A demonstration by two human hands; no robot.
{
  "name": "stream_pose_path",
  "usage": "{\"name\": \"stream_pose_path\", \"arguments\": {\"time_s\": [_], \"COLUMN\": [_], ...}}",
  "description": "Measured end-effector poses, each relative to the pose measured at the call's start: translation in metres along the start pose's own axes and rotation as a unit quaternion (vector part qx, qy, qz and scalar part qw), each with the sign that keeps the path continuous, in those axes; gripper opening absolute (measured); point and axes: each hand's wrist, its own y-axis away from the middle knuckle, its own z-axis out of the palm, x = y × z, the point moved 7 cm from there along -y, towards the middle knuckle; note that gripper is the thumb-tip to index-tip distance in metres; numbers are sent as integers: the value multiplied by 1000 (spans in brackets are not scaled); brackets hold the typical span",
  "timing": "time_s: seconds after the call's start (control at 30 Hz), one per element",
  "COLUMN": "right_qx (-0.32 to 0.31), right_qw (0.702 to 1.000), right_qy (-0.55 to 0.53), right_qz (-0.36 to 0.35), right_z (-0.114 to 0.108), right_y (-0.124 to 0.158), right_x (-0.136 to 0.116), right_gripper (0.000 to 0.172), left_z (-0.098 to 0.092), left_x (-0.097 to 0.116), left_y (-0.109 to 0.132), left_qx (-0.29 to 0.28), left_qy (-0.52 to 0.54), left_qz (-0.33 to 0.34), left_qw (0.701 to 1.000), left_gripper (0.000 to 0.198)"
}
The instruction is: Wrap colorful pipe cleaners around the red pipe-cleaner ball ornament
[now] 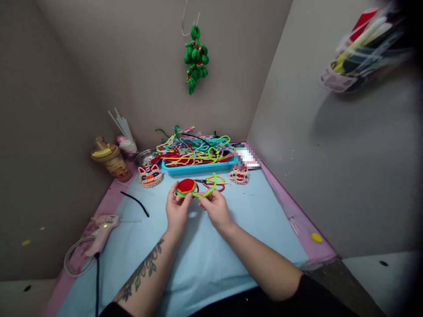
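Between my hands is a small round piece (pixel 186 186) with a red face and rings of orange, green and blue around its edge. My left hand (pixel 177 207) grips it by the side, thumb at the lower rim. A bright green pipe cleaner (pixel 211 188) runs from that rim and curves up to the right. My right hand (pixel 215 208) pinches this pipe cleaner close to the rim. Just behind lie scissors (pixel 211 180) with yellow and red handles, partly hidden by the hands. Two lion-like faces, one at the left (pixel 150 176) and one at the right (pixel 239 175), rest on the cloth.
A blue tray (pixel 198 169) heaped with colourful pipe cleaners stands at the back, a metal bowl (pixel 145 157) beside it. A glue gun (pixel 105 231) with its cable, a black pipe cleaner (pixel 135 202) and a brown cup (pixel 115 165) are at left. A pen holder (pixel 343 81) hangs right.
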Motion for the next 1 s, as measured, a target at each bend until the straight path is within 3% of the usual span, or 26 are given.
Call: {"name": "stream_pose_path", "arguments": {"time_s": [0.2, 0.3, 0.43, 0.57, 0.73, 1.0], "right_qx": [-6, -14, -36, -11, -4, 7], "right_qw": [998, 997, 948, 931, 943, 988], "right_qy": [-49, 64, 261, 296, 263, 126], "right_qz": [40, -40, -178, -214, -205, -87], "right_z": [-8, -11, -1, 1, -1, -6], "right_y": [-13, -13, -3, 1, 0, -11], "right_x": [3, -11, -29, -27, -24, 0], "right_gripper": [20, 16, 22, 12, 7, 18], "left_z": [1, 0, -2, 2, 7, 11], "left_x": [-2, -5, -8, -11, -10, -11], "left_y": [0, 0, -1, 1, 5, 7], "left_qx": [-10, -7, -7, -26, -32, -38], "left_qy": [-18, 0, 11, 19, 16, 31], "left_qz": [1, -17, -33, -43, -54, -65], "left_qw": [1000, 1000, 999, 999, 998, 997], "left_gripper": [75, 76, 78, 79, 76, 79]}}
